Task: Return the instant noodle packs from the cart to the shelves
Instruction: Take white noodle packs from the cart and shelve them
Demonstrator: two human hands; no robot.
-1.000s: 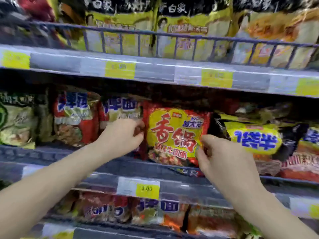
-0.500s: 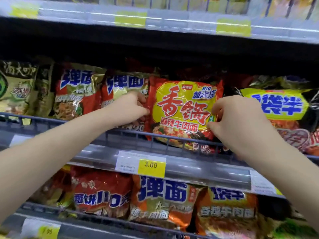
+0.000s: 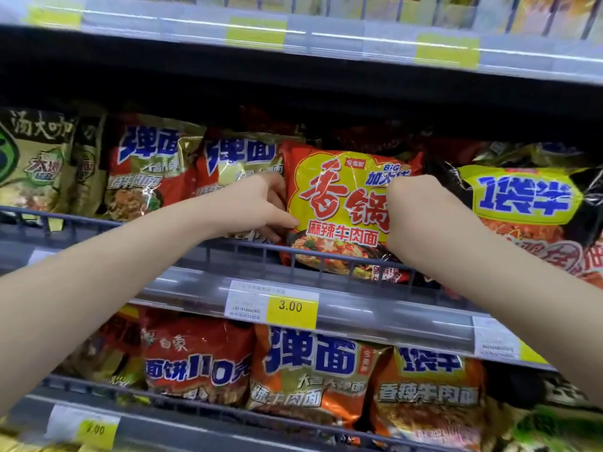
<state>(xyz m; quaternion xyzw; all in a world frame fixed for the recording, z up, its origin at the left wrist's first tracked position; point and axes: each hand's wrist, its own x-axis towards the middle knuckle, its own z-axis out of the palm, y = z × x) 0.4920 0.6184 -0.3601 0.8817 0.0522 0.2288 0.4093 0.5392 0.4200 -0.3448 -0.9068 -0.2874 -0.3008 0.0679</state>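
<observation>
A red and yellow instant noodle pack (image 3: 339, 203) stands upright on the middle shelf, behind the wire rail (image 3: 208, 246). My left hand (image 3: 261, 207) grips its left edge, fingers curled behind the wrapper and thumb on the front. My right hand (image 3: 421, 216) grips its right side, covering part of the print. The pack's lower edge sits behind the rail. The cart is out of view.
Red and gold noodle packs (image 3: 146, 171) stand to the left, a black and yellow pack (image 3: 522, 197) to the right. A price strip with a 3.00 tag (image 3: 290, 306) runs below. More packs (image 3: 313, 376) fill the lower shelf. Another shelf (image 3: 326, 37) hangs above.
The pack has gone from in front of the rail to behind it, into the row on the shelf. Both hands stayed on its edges, and the view tilted down.
</observation>
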